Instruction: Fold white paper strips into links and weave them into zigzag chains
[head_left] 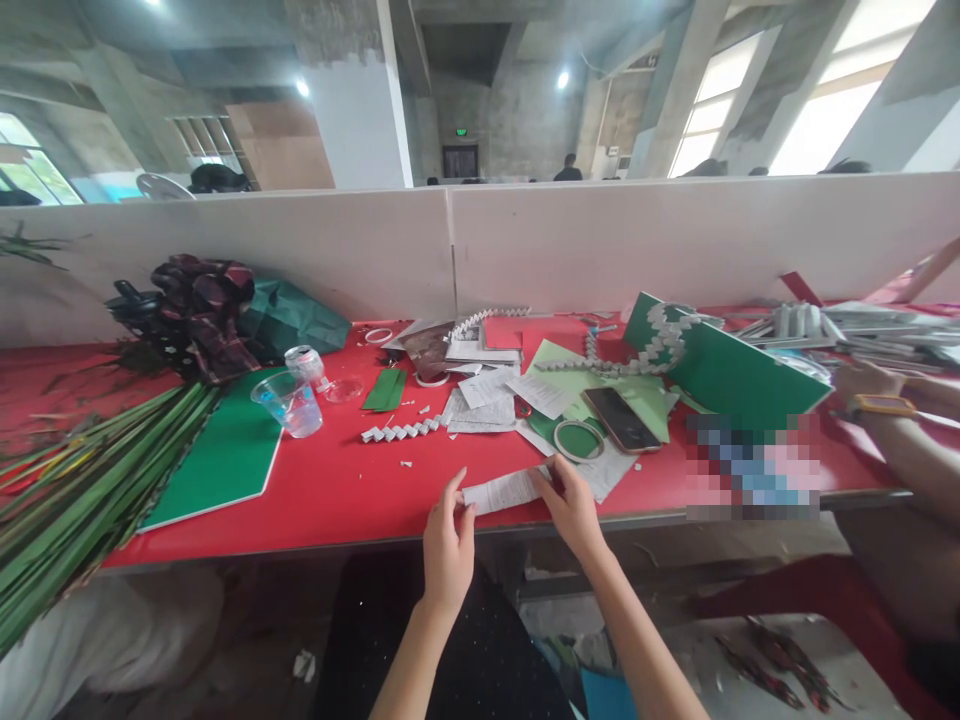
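A strip of printed white paper (504,492) is stretched between my two hands, just above the front edge of the red table (337,505). My left hand (450,545) pinches its left end between thumb and fingers. The right end is held in my right hand (574,508), fingers closed on it. Beyond the strip lie loose printed papers (487,400), a roll of tape (578,440) and a dark phone (622,419). A short folded paper chain (402,430) rests to the left of them.
On the left are long green leaves (112,500), a green board (217,460), a plastic cup (289,405) and a can (306,368). A standing green board (735,370) and another person's arm (900,420) are at right. A white partition (337,250) runs behind.
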